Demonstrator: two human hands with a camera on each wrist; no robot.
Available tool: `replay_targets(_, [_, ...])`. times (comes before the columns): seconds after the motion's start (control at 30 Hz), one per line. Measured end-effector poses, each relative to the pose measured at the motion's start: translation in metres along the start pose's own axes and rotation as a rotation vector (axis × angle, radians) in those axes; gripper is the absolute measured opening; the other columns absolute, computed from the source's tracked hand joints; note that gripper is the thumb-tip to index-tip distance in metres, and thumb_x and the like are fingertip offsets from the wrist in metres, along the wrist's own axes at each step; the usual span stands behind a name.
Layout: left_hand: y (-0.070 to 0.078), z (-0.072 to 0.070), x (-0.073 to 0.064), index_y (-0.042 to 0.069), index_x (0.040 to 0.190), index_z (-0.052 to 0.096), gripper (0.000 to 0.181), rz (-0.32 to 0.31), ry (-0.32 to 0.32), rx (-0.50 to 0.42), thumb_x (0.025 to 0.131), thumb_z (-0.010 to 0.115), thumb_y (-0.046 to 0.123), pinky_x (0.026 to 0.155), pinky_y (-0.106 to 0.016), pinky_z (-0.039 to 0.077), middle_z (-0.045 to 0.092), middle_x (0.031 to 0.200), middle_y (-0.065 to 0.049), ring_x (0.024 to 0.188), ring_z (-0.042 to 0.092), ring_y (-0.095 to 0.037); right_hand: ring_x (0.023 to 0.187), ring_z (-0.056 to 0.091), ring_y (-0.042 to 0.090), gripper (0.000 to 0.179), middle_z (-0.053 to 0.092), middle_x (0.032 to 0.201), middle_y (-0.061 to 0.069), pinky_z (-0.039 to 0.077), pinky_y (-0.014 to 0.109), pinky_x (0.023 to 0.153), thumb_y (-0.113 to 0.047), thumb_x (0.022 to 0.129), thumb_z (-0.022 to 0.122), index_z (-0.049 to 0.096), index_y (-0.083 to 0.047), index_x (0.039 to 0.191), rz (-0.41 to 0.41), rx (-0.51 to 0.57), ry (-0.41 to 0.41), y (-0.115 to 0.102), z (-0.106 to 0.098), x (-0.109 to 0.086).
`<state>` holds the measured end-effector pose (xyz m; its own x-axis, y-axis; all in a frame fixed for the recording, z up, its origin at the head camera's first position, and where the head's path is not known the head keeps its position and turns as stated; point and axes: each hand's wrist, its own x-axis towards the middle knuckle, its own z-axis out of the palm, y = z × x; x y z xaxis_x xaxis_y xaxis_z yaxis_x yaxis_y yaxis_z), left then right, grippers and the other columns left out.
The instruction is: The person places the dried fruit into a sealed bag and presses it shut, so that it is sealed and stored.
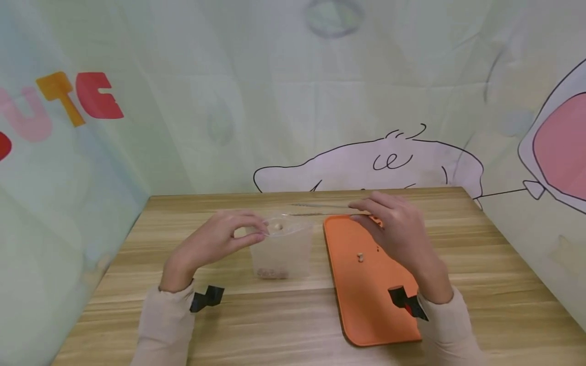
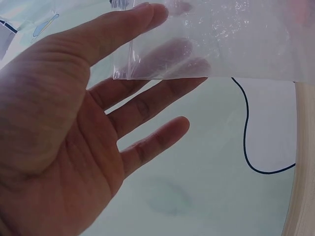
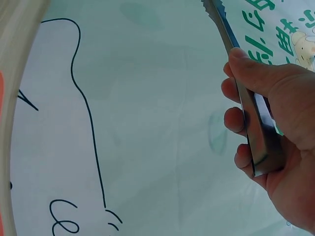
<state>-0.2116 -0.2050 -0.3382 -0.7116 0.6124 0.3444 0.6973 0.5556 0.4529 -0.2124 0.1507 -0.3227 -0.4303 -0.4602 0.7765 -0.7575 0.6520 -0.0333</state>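
A clear zip bag [image 1: 286, 251] stands upright on the table, with small reddish-brown pieces [image 1: 272, 273] at its bottom. My left hand [image 1: 220, 236] pinches the bag's upper left edge between thumb and fingers; in the left wrist view, some fingers show through the plastic. Just inside the mouth shows a small pale piece [image 1: 278, 226]. Metal tongs [image 3: 261, 137] with serrated ends are gripped in my right hand [image 1: 393, 226]. They point left, with their arms apart and the tips over the bag's opening.
Right of the bag lies an orange tray [image 1: 341, 305], partly under my right hand and forearm. A small pale piece [image 1: 360, 257] and a few dark specks lie on it. Behind the wooden table [image 1: 220, 335] hangs a printed cloth [image 1: 192, 127].
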Motion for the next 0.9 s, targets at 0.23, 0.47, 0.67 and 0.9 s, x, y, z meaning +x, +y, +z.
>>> replay_targets(0.23, [0.001,-0.001,0.0,0.018,0.1,0.076,0.008,-0.008,0.001,-0.001,0.096,0.069,0.019,0.091,-0.041,0.053,0.072,0.112,0.003,0.105,0.067,-0.017,0.064,0.052,0.009,0.025,0.058,0.079,-0.004,0.034,0.024,0.046,-0.01,0.078,0.085,0.077,-0.011,0.102,0.208,-0.044,-0.144,0.021,-0.021,-0.012])
replay_targets(0.47, [-0.001,-0.002,-0.002,0.019,0.1,0.075,0.007,-0.011,0.003,-0.001,0.096,0.069,0.018,0.09,-0.041,0.053,0.071,0.111,0.004,0.104,0.067,-0.016,0.074,0.057,0.015,0.022,0.069,0.094,0.0,0.045,0.032,0.06,-0.013,0.084,0.082,0.075,-0.01,0.104,0.39,-0.012,-0.525,0.052,-0.037,-0.027])
replay_targets(0.67, [0.0,-0.002,-0.003,0.019,0.1,0.075,0.008,-0.014,-0.003,-0.001,0.097,0.068,0.018,0.09,-0.042,0.053,0.071,0.111,0.004,0.104,0.067,-0.017,0.079,0.056,0.017,0.017,0.064,0.086,-0.001,0.047,0.034,0.066,-0.012,0.083,0.082,0.075,-0.009,0.099,0.469,0.068,-0.691,0.079,-0.036,-0.044])
replay_targets(0.9, [0.0,-0.002,-0.002,0.019,0.1,0.075,0.007,-0.008,-0.003,-0.006,0.097,0.069,0.018,0.09,-0.041,0.053,0.071,0.111,0.003,0.104,0.067,-0.017,0.08,0.056,0.019,0.016,0.062,0.088,0.002,0.047,0.034,0.067,-0.012,0.087,0.078,0.071,-0.006,0.101,0.574,0.271,-0.937,0.094,-0.037,-0.058])
